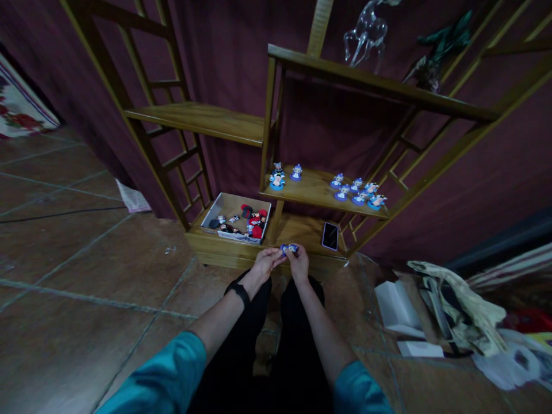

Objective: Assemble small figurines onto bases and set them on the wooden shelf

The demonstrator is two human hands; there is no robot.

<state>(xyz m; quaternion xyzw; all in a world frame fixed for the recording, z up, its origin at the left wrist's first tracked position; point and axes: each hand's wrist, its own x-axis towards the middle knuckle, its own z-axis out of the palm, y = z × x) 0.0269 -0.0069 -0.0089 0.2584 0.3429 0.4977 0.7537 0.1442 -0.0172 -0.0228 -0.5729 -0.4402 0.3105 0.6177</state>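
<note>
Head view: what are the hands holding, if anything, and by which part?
A small figurine, held sideways: left hand at its left end, right hand at its right. Which end is the base is too small to tell.

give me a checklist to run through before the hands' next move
1. Small figurine gripped: ok, fingers of the left hand and right hand hold it.
2. One hand free: not ok, both are occupied.
3. Cardboard box open: ok, contents visible.
4. Phone lying flat: ok, on the lower shelf.
5. Rightmost shelf figurines apart: cannot tell, they overlap in view.
</note>
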